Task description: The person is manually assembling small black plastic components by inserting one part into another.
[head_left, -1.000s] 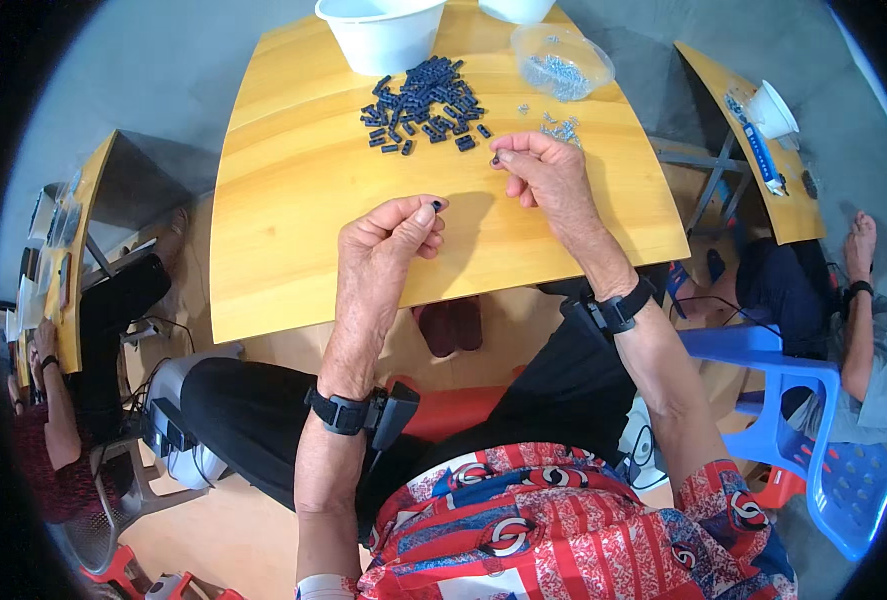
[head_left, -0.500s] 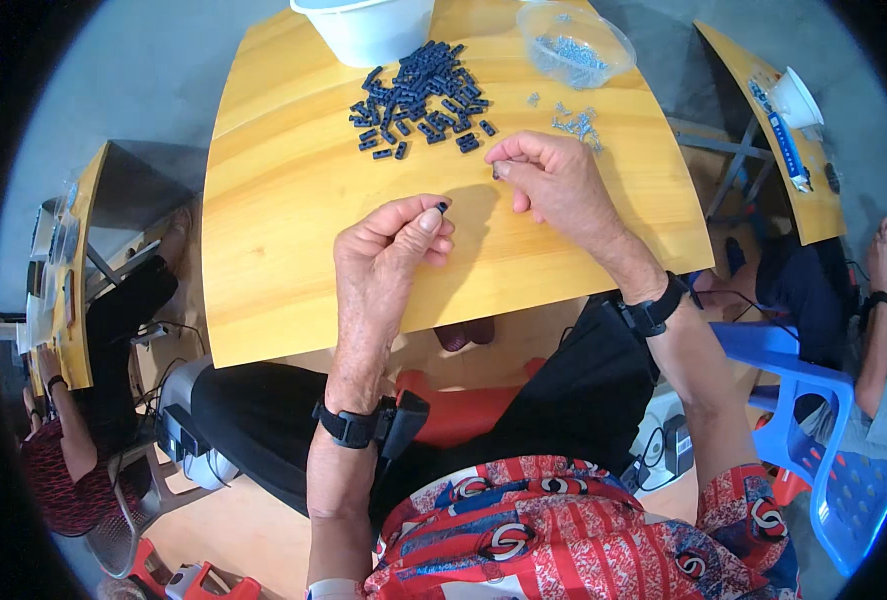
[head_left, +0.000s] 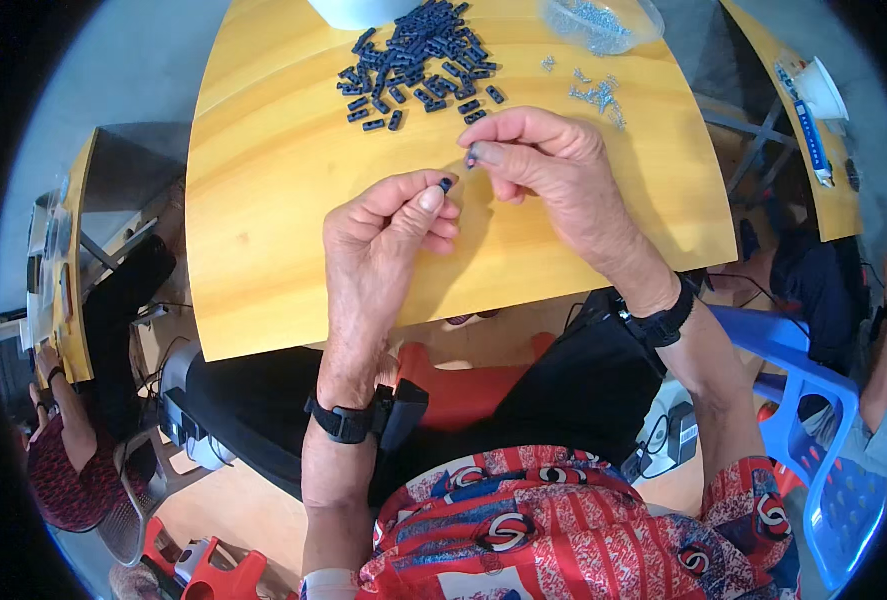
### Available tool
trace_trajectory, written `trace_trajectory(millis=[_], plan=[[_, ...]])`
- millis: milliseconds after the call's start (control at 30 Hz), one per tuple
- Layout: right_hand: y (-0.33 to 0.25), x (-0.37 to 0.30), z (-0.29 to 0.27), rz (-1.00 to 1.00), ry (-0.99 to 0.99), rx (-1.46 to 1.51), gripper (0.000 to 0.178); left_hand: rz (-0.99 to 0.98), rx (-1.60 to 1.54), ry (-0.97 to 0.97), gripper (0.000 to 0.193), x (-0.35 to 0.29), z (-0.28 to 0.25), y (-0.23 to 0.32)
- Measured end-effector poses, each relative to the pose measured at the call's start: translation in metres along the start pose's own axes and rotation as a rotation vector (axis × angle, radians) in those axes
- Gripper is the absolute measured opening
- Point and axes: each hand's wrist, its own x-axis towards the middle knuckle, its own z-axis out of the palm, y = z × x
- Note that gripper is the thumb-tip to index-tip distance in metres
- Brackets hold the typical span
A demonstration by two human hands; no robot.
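Observation:
Over the wooden table, my left hand (head_left: 388, 215) is closed, with a small black plastic block (head_left: 445, 185) pinched between thumb and forefinger; only its end shows. Just to the right and slightly farther away, my right hand (head_left: 543, 160) is closed in a pinch. Something tiny and dark shows at its fingertips, too small to name. The two hands are close together but apart. Beyond them lies a pile of small black plastic blocks (head_left: 423, 55), several scattered along its near edge. Loose silver screws (head_left: 598, 95) lie to the right of the pile.
A clear plastic tub (head_left: 635, 38) of screws stands at the far right of the table (head_left: 263, 220), and a white tub (head_left: 358, 12) at the far edge. People sit at other tables on both sides. A blue plastic chair (head_left: 823, 440) is at the right.
My right hand has moved left, bringing its fingertips closer to the block in my left hand. The view has shifted, so the pile and tubs sit higher in it.

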Motion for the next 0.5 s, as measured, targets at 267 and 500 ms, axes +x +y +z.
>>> trace_trajectory(millis=[267,500], plan=[[0.002,0.0,0.008,-0.029,-0.037,-0.052,0.011,0.011,-0.014,-0.01,0.019,0.0,0.0,0.0],[0.015,0.009,-0.013,-0.635,0.111,-1.031,0.009,0.016,0.049,0.02,0.018,-0.002,0.0,-0.005]])
